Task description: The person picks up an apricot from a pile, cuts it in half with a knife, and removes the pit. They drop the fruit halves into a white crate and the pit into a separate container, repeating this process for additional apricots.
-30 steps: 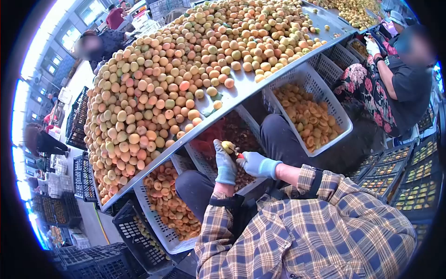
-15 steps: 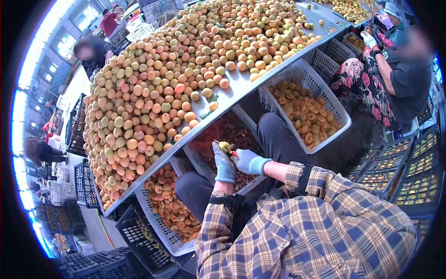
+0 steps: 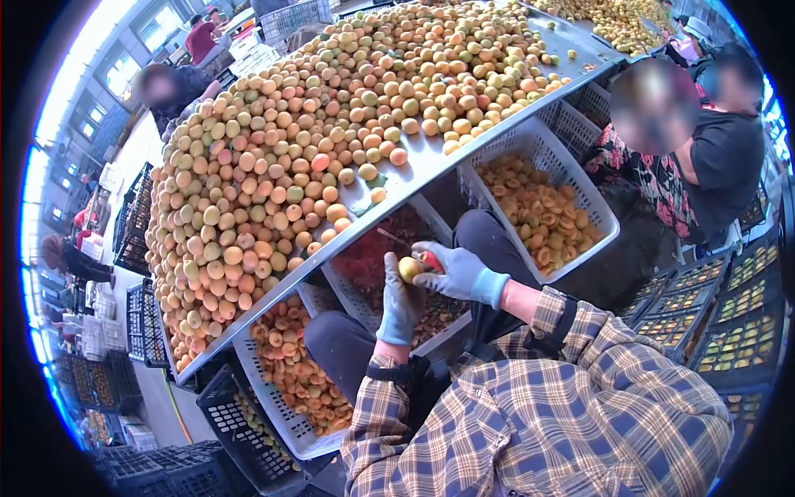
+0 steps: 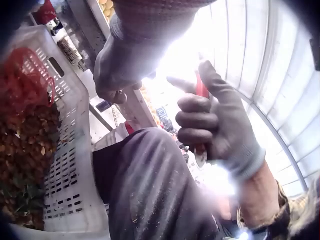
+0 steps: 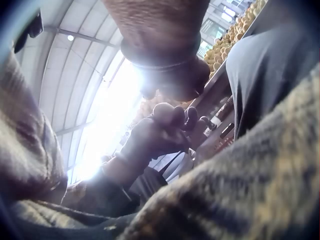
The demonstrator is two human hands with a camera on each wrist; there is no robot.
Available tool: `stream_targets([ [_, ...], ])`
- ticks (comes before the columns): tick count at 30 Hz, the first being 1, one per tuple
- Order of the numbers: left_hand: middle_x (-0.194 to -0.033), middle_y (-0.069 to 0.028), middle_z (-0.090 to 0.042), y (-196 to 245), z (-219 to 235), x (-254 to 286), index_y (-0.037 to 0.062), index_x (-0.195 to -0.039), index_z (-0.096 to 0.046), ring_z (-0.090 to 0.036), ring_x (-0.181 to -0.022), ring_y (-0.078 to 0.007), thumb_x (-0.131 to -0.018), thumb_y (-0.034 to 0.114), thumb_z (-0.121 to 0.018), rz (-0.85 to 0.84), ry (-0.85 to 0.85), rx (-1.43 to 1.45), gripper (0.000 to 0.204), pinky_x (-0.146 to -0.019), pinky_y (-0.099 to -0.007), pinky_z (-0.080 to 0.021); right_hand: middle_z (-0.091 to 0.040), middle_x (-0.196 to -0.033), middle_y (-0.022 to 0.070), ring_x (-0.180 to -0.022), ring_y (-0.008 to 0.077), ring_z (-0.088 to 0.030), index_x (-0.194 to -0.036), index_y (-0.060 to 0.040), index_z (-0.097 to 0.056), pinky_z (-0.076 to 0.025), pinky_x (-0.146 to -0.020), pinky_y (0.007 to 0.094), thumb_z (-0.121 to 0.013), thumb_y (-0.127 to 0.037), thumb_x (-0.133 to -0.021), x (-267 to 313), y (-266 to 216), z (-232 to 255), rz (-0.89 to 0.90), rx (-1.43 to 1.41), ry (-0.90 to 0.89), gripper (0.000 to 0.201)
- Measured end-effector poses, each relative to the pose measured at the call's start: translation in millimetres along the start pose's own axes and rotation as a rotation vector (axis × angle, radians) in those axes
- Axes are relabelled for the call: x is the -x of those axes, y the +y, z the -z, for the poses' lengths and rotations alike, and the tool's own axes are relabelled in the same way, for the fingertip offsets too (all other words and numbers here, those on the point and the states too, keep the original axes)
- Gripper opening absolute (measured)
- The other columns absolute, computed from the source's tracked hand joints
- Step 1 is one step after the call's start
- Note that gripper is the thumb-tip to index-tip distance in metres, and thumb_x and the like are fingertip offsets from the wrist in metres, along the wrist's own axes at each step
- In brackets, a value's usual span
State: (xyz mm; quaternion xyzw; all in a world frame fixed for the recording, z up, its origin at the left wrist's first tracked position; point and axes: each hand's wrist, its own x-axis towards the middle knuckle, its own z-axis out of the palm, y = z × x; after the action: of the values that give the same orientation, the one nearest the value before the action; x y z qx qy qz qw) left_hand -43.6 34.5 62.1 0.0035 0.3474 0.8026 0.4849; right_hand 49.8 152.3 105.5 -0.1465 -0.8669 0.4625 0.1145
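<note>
In the head view the gloved left hand point(image 3: 401, 302) holds a yellow-green apricot point(image 3: 409, 269) between thumb and fingers. Beside it the gloved right hand point(image 3: 460, 273) grips the red handle point(image 3: 432, 261) of a small knife, its thin blade point(image 3: 395, 238) pointing up and left past the fruit. The right fingertips are at the apricot's side; contact is hard to tell. In the left wrist view, the right hand point(image 4: 220, 120) has its fingers curled round the red handle point(image 4: 201, 87). The left hand point(image 5: 155, 135) looks dark in the right wrist view, its fruit not clearly visible.
A metal table point(image 3: 431, 161) heaped with apricots point(image 3: 248, 182) stands ahead. White crates hold halved fruit point(image 3: 302, 364) at left and more halves point(image 3: 542, 215) at right. Between the knees is a crate point(image 3: 443, 335) with pits and red mesh. Another person point(image 3: 720, 166) sits at right.
The right hand has turned, and the blade that was at the fruit now points up and left beyond it. The left hand still holds the apricot. The person at right has leaned or shifted.
</note>
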Motion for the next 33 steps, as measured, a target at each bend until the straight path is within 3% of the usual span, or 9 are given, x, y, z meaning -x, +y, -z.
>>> stream_targets([
  [3, -0.097, -0.0044, -0.064, 8, -13, 18, 0.0051, -0.114, -0.056, -0.063, -0.082, -0.0162, -0.091, 0.063, -0.040, 0.042, -0.090, -0.092, 0.064, -0.078, -0.0298, -0.051, -0.065, -0.104, 0.0187, -0.098, 0.0352, -0.063, -0.122, -0.0074, -0.053, -0.051, -0.080, 0.0376, -0.070, -0.033, -0.082, -1, 6, 0, -0.003, 0.011, -0.102, 0.051],
  [6, -0.094, -0.0036, -0.063, 15, -7, 21, 0.0070, -0.114, -0.056, -0.062, -0.080, -0.0099, -0.090, 0.065, -0.041, 0.119, -0.143, -0.507, 0.065, -0.062, -0.0210, -0.051, -0.065, -0.094, 0.0194, -0.088, 0.0376, -0.063, -0.117, -0.0095, -0.055, -0.052, -0.074, 0.0390, -0.070, -0.030, -0.081, 6, 11, 3, 0.099, 0.085, -0.114, 0.044],
  [11, -0.099, -0.0056, -0.062, 1, -15, 25, 0.0093, -0.118, -0.054, -0.063, -0.079, -0.0137, -0.086, 0.070, -0.039, 0.104, -0.066, -0.400, 0.070, -0.059, -0.0246, -0.052, -0.065, -0.091, 0.0193, -0.082, 0.0374, -0.064, -0.119, -0.0107, -0.054, -0.053, -0.071, 0.0415, -0.071, -0.035, -0.079, 9, 2, 11, 0.146, 0.206, -0.095, 0.050],
  [15, -0.102, -0.0062, -0.063, -1, 7, 15, 0.0104, -0.120, -0.052, -0.065, -0.083, -0.0177, -0.093, 0.063, -0.033, 0.344, 0.002, -0.315, 0.061, -0.070, -0.0333, -0.057, -0.066, -0.087, 0.0187, -0.078, 0.0388, -0.064, -0.116, -0.0126, -0.056, -0.053, -0.067, 0.0436, -0.067, -0.039, -0.081, 4, 4, 6, 0.145, 0.239, -0.118, 0.045],
  [18, -0.102, -0.0073, -0.062, -14, 18, 3, 0.0090, -0.117, -0.053, -0.064, -0.090, -0.0196, -0.099, 0.042, -0.032, 0.219, 0.028, -0.082, 0.043, -0.078, -0.0338, -0.055, -0.066, -0.085, 0.0185, -0.075, 0.0385, -0.064, -0.114, -0.0110, -0.056, -0.052, -0.064, 0.0442, -0.064, -0.034, -0.083, 0, -1, -4, 0.152, 0.229, -0.020, 0.040],
  [23, -0.096, -0.0049, -0.060, -15, 11, -1, 0.0078, -0.111, -0.053, -0.060, -0.087, -0.0177, -0.097, 0.046, -0.038, -0.037, 0.209, 0.028, 0.043, -0.079, -0.0323, -0.052, -0.066, -0.086, 0.0168, -0.074, 0.0372, -0.064, -0.110, -0.0115, -0.056, -0.052, -0.062, 0.0450, -0.061, -0.035, -0.084, -8, -3, -35, 0.123, 0.180, 0.146, 0.035],
  [25, -0.099, -0.0034, -0.058, -14, 2, 11, 0.0079, -0.112, -0.052, -0.058, -0.091, -0.0155, -0.097, 0.048, -0.039, -0.259, 0.104, -0.077, 0.045, -0.082, -0.0308, -0.050, -0.066, -0.086, 0.0159, -0.074, 0.0370, -0.064, -0.107, -0.0129, -0.057, -0.051, -0.062, 0.0453, -0.060, -0.034, -0.084, -11, -5, -43, 0.106, 0.158, 0.197, 0.031],
  [29, -0.100, -0.0039, -0.057, -16, 26, -1, 0.0094, -0.108, -0.054, -0.056, -0.095, -0.0147, -0.097, 0.048, -0.039, -0.255, 0.083, -0.075, 0.043, -0.087, -0.0312, -0.046, -0.065, -0.086, 0.0164, -0.077, 0.0365, -0.064, -0.103, -0.0093, -0.060, -0.051, -0.063, 0.0428, -0.061, -0.031, -0.085, -18, -12, -47, 0.116, 0.138, 0.217, 0.028],
  [33, -0.117, -0.0072, -0.057, -30, 36, -14, 0.0056, -0.128, -0.049, -0.056, -0.107, -0.0168, -0.102, 0.037, -0.032, -0.332, 0.123, -0.387, 0.044, -0.094, -0.0330, -0.045, -0.062, -0.077, 0.0216, -0.076, 0.0409, -0.061, -0.092, -0.0066, -0.058, -0.050, -0.063, 0.0444, -0.059, -0.031, -0.089, -34, 4, -44, -0.190, 0.057, 0.228, 0.024],
])
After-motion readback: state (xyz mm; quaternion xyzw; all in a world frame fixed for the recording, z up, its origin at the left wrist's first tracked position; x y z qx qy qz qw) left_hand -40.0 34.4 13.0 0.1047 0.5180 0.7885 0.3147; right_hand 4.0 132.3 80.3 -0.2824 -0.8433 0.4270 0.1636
